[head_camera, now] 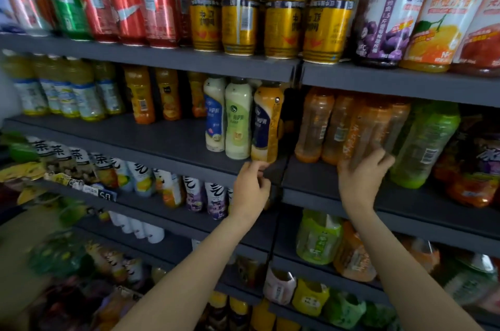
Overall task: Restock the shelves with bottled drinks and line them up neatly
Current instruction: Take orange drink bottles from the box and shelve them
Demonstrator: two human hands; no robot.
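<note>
Our left hand [250, 188] pinches the orange milk-tea bottle [266, 122] at its base by the shelf edge [151, 153]; our right hand [361, 176] wraps an orange bottle [364, 130]; we should slide both flush with their rows.

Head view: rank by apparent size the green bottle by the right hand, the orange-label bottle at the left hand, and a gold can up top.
1. Green bottle, largest.
2. Orange-label bottle, narrower and somewhat shorter.
3. Gold can, smallest.
The wide-angle lens stretches things near the edges, so true sizes are unsure.
</note>
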